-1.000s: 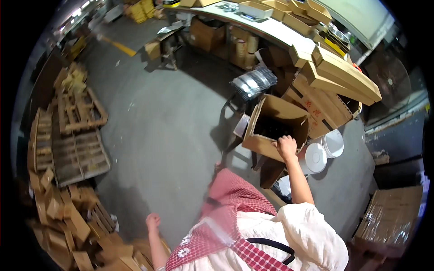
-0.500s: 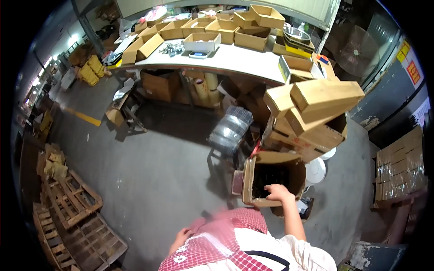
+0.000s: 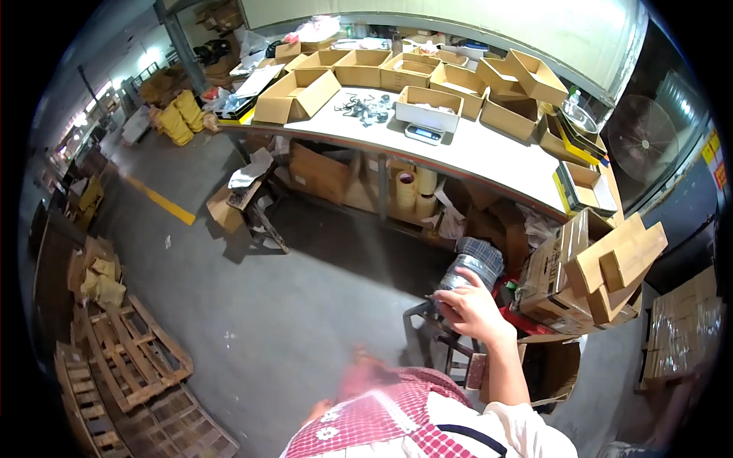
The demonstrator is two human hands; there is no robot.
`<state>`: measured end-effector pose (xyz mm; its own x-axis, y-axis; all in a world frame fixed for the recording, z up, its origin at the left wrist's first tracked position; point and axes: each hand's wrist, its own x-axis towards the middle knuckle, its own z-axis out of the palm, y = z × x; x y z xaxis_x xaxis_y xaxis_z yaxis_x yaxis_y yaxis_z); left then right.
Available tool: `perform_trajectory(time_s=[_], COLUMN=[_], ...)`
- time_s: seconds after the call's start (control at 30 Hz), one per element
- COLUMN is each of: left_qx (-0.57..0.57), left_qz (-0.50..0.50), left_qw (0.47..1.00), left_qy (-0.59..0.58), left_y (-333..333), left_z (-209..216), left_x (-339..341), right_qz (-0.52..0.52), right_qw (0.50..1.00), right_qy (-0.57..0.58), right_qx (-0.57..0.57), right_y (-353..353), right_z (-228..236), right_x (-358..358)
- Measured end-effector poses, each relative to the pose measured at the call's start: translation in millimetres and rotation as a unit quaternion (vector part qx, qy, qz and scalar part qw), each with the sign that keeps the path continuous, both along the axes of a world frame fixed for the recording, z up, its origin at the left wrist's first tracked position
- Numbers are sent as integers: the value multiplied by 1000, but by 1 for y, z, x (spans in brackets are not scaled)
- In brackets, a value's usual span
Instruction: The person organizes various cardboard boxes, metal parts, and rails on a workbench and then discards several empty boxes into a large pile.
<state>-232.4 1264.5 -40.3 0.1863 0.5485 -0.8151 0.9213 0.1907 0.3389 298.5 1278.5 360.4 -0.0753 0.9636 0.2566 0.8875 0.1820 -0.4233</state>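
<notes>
My right hand (image 3: 475, 309) is raised over the near end of a stool, in front of a dark checked cushion (image 3: 479, 259) wrapped in clear plastic. Its forefinger points forward while the thumb side curls in. Something dark shows under the fingers, too small to make out. Below the forearm stands an open carton (image 3: 551, 370), partly covered by the arm. Low beside my red checked apron (image 3: 359, 418), only a bit of my left hand (image 3: 317, 411) shows; its fingers are hidden.
A long white-topped workbench (image 3: 504, 164) holds open cardboard boxes (image 3: 298, 93), a small scale (image 3: 424, 133) and a pile of metal parts (image 3: 366, 109). Stacked cartons (image 3: 561, 259) lean at the right. Wooden pallets (image 3: 134, 351) lie at the left; a small stool (image 3: 259, 202) stands before the bench.
My right hand has come up out of the open carton and swung left over the stool. The view has turned, so bench and cartons sit further right.
</notes>
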Motion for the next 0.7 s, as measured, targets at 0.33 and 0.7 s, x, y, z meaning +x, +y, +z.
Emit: perform_trajectory(time_s=[0.33,0.7], left_qx=[55,149], left_qz=[-208,-246], left_qw=[975,956], left_qy=[55,-53], left_y=[269,444], left_z=[56,102], left_x=[59,293], right_qz=[292,353], right_qw=[850,816], right_qy=[194,146], right_qx=[393,435], right_y=[100,157], right_z=[165,188], right_x=[-37,89])
